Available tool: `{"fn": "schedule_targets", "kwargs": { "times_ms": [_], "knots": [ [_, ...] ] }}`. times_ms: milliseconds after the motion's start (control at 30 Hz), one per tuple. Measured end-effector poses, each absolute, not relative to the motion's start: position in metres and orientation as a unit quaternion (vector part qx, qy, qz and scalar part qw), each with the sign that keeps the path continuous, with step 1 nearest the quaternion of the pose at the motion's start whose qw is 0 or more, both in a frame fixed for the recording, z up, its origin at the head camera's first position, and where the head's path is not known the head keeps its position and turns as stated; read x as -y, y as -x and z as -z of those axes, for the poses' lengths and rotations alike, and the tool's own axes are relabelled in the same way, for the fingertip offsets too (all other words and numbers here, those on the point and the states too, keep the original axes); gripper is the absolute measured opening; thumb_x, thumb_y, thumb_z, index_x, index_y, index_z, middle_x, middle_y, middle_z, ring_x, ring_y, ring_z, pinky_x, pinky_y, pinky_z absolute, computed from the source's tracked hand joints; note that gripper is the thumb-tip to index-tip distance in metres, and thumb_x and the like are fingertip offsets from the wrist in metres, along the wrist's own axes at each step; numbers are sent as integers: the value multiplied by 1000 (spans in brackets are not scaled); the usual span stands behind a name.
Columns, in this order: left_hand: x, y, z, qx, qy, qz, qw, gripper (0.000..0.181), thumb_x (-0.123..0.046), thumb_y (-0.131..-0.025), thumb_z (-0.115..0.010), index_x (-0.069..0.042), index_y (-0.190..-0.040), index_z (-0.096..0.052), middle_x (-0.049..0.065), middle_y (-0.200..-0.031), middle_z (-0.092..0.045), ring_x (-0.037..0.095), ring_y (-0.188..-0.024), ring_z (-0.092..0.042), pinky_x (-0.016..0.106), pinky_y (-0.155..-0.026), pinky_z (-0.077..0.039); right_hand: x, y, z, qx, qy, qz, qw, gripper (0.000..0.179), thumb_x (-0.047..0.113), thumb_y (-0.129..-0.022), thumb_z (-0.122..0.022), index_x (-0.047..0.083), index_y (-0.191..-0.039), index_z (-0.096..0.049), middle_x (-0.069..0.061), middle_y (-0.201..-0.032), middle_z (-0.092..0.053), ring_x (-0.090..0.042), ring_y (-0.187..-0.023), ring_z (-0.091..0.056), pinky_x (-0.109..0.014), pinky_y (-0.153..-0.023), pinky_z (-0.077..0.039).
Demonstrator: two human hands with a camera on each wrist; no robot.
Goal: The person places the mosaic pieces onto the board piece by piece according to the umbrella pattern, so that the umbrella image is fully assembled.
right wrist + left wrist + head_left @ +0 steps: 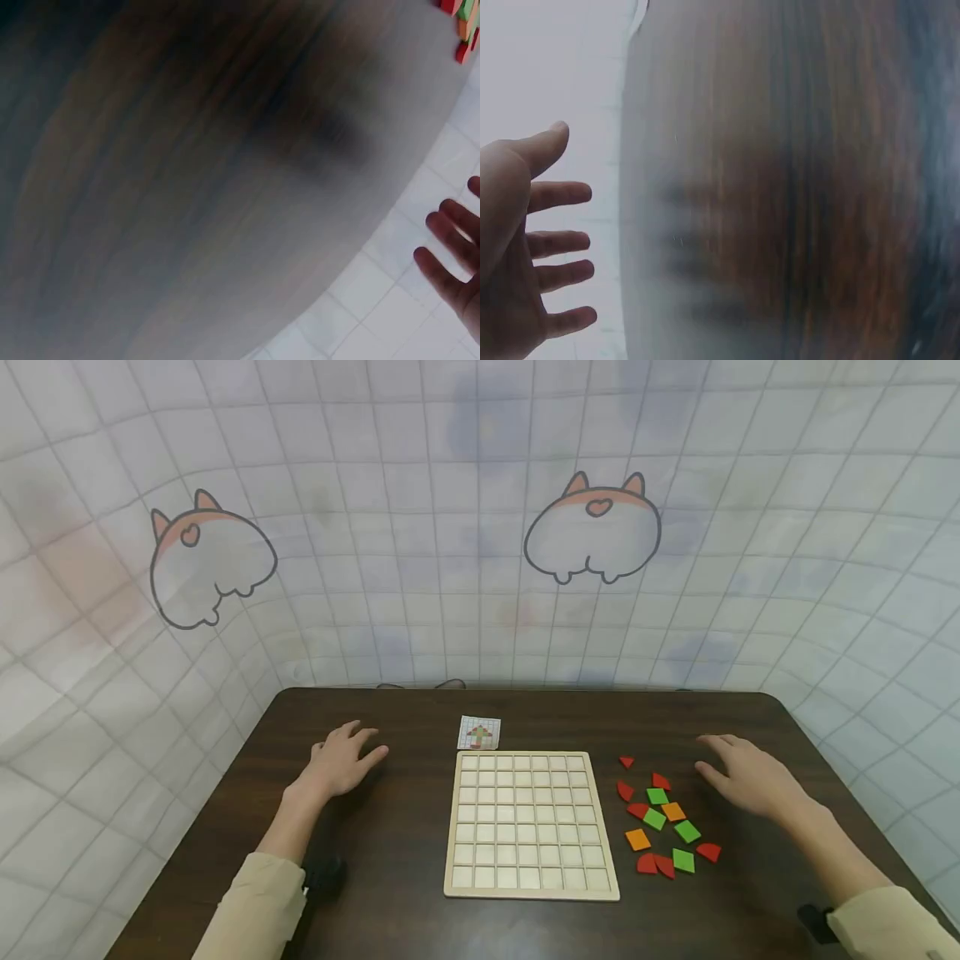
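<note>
My left hand (339, 763) hovers over the left part of the dark table with its fingers spread and nothing in them; the left wrist view shows the same bare hand (517, 240). On the other side my right hand (750, 774) is held out, fingers extended and holding nothing, to the right of a scatter of flat pieces. Those are red quarter-round pieces (708, 852), green squares (687, 832), orange squares (637, 840) and a small red triangle (626, 762). Between the hands lies a pale wooden grid board (528, 824); its visible cells hold no pieces.
A small paper card (478, 733) printed with a coloured arrow-like figure on a grid lies just behind the board. Dark wood makes up the tabletop (405, 860). A white checked cloth (465, 568) with cartoon drawings hangs behind and at both sides.
</note>
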State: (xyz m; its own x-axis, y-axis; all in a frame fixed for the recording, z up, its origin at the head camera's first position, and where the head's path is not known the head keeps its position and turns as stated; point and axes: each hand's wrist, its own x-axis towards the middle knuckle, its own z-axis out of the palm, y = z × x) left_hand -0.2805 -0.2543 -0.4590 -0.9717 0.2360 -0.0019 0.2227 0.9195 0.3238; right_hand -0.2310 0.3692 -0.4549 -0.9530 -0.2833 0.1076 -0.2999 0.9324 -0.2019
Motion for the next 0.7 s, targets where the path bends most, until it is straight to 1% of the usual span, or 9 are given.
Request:
{"fn": "schedule_targets", "kwargs": {
  "times_ms": [167, 267, 333, 500, 600, 700],
  "knots": [
    [243, 272, 460, -970, -149, -192, 14, 55, -40, -108, -53, -2, -148, -52, 32, -154, -37, 56, -138, -36, 79, -101, -27, -357, 228, 454, 969, -175, -168, 56, 45, 19, -102, -65, -9, -137, -57, -32, -134, -58, -52, -122, -55, -67, -97, -43],
    [236, 269, 459, -964, -168, -206, 8, 52, -37, -107, -55, -1, -145, -55, 31, -151, -41, 55, -135, -40, 78, -99, -30, -351, 229, 453, 961, -185, -196, 58, 41, 18, -103, -65, -8, -133, -60, -29, -130, -62, -49, -119, -58, -65, -96, -45],
    [232, 267, 459, -960, -180, -213, 5, 50, -35, -107, -56, 0, -144, -56, 32, -150, -43, 54, -134, -42, 78, -98, -32, -348, 229, 451, 958, -189, -211, 53, 39, 18, -103, -65, -8, -132, -61, -27, -128, -64, -47, -117, -60, -64, -95, -47],
    [221, 266, 456, -951, -197, -240, 7, 47, -32, -107, -59, -2, -143, -58, 27, -149, -46, 51, -136, -42, 76, -101, -32, -341, 234, 449, 951, -200, -233, 41, 34, 16, -102, -66, -6, -128, -64, -21, -121, -68, -40, -109, -65, -58, -89, -52],
    [214, 262, 454, -945, -203, -255, 9, 46, -33, -106, -60, -3, -142, -59, 24, -148, -49, 47, -137, -44, 74, -103, -31, -338, 235, 450, 948, -202, -244, 36, 32, 15, -101, -68, -4, -127, -66, -14, -115, -70, -31, -102, -67, -51, -84, -56],
    [209, 257, 456, -941, -211, -263, 15, 47, -34, -105, -61, -5, -141, -60, 21, -147, -51, 45, -137, -46, 71, -106, -32, -334, 235, 452, 946, -200, -252, 29, 31, 15, -99, -71, -2, -125, -67, -6, -107, -71, -21, -91, -65, -40, -76, -56]
  ]
}}
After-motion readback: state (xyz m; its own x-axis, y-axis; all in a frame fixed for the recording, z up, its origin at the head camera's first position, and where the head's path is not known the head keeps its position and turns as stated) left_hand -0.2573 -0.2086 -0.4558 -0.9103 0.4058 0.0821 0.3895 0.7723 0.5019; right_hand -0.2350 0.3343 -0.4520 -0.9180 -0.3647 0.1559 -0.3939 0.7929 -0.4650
